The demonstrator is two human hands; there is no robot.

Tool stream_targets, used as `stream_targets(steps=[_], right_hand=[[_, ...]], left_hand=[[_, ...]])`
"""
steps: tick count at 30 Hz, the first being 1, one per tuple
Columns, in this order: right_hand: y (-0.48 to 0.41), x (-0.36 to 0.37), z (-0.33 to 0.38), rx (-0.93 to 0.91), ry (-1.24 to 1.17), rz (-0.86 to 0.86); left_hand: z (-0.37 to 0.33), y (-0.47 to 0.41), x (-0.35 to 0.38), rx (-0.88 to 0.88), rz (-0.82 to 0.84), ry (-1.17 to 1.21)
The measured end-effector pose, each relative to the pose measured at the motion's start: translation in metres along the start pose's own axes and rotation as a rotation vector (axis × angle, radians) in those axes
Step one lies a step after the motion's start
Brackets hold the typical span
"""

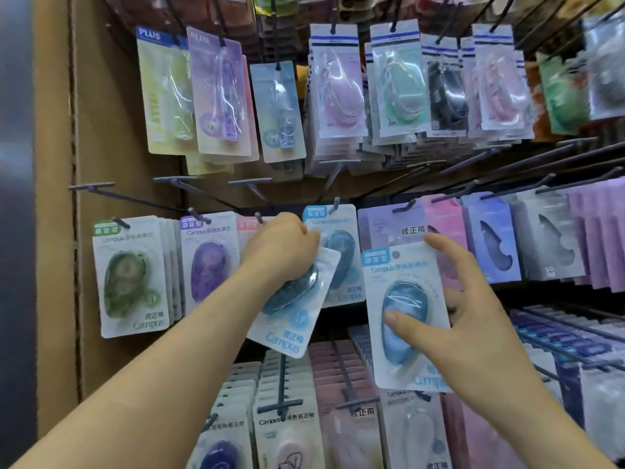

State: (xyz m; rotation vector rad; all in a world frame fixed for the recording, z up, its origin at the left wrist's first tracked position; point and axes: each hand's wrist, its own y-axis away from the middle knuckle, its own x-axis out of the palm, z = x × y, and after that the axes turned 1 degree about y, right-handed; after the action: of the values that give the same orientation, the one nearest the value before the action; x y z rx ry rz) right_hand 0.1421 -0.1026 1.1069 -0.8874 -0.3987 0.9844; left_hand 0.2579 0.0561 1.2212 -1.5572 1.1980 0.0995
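The left hand point(280, 245) covers the top of the tilted blue pack point(297, 319), so its hanging hole and header are out of sight, and the fingers curl away behind the card where I cannot follow them. A pink pack point(247, 225) behind that wrist shows only its top corner. The packs in the upper row point(338, 82) are blurred and glare off their plastic hides most of the print. The lowest packs are cut off by the bottom edge of the view.

The left hand grips the tilted blue pack by its upper end, right in front of a hanging blue pack point(341, 252) on its hook point(334, 204), overlapping its left side. The card is white with a dark blue oval correction tape under a clear bubble and "Campus" in blue at the foot, and it leans with its foot swung left.

The right hand point(473, 319) holds an upright blue pack point(402, 292) just right of the hook, thumb pressed on the bubble, forefinger stretched to the top corner, the other fingers behind the card. It bears the same blue header tab and oval tape.

Further left hang a purple pack point(208, 265) and a green pack point(130, 275), beside a cardboard panel point(101, 130).
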Motion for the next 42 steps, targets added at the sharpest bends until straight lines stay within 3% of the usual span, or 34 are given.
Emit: stream_targets(steps=[4, 9, 15, 19, 21, 23, 25, 32, 42], right_hand=[[-0.003, 0.000, 0.001, 0.001, -0.110, 0.011], [-0.008, 0.001, -0.001, -0.004, -0.193, -0.010], [-0.011, 0.004, -0.001, -0.009, -0.354, -0.016], [-0.014, 0.012, 0.001, -0.012, -0.405, -0.030], [-0.016, 0.017, 0.002, -0.020, -0.408, -0.059], [-0.020, 0.021, 0.004, -0.025, -0.415, -0.101], [-0.023, 0.025, 0.007, -0.042, -0.395, -0.144], [-0.039, 0.037, 0.022, -0.060, -0.219, -0.113], [-0.055, 0.037, 0.037, -0.062, -0.046, -0.084]], left_hand=[[-0.002, 0.014, -0.004, 0.008, -0.030, -0.015], [0.005, 0.054, -0.006, 0.124, -0.224, -0.016], [0.024, 0.067, -0.012, 0.264, -0.172, 0.378], [0.015, 0.079, -0.025, 0.464, -0.260, 0.337], [0.008, 0.082, -0.030, 0.414, -0.121, 0.355], [0.004, 0.089, -0.028, 0.322, 0.155, 0.349], [0.006, 0.098, -0.021, 0.288, 0.328, 0.398], [0.019, 0.099, -0.010, 0.193, 0.286, 0.554], [0.015, 0.094, -0.018, 0.153, 0.267, 0.553]])
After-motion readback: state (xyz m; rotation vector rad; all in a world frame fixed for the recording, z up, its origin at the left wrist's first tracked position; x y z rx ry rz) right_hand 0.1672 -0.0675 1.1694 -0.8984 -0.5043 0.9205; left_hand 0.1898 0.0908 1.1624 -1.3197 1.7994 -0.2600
